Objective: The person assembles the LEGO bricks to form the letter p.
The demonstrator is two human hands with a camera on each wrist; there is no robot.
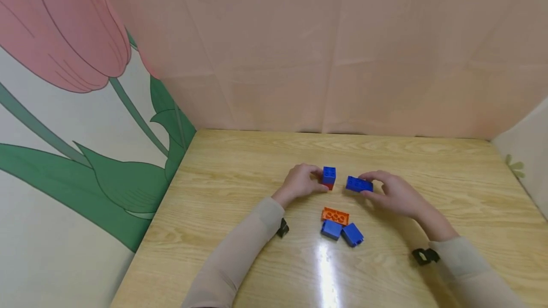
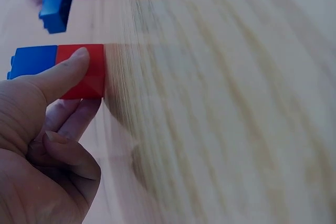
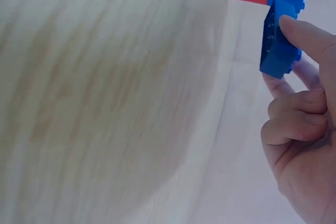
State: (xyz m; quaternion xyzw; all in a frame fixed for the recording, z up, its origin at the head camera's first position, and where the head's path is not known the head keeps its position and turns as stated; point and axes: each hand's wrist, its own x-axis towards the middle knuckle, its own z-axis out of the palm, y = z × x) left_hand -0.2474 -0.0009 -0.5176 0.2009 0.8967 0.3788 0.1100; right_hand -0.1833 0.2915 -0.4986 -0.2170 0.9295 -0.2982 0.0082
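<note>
My left hand [image 1: 301, 182] pinches a red block [image 2: 95, 77] between thumb and fingers; that block stands on the table. A blue block [image 1: 329, 175] sits stacked on top of the red one. To the right, my right hand [image 1: 396, 194] holds a long blue block [image 1: 358, 184] by its right end, thumb on one side and fingers on the other. In the right wrist view the long blue block [image 3: 280, 40] is raised off the table, its hollow underside partly showing. A small gap separates it from the stack in the head view.
Nearer me lie an orange block [image 1: 336, 216], hollow side up, and two blue blocks, one left [image 1: 331, 230] and one right [image 1: 353, 235]. The wooden table [image 1: 239, 156] ends at a pink cloth backdrop [image 1: 265, 61]. A flower-printed panel [image 1: 85, 156] stands at the left.
</note>
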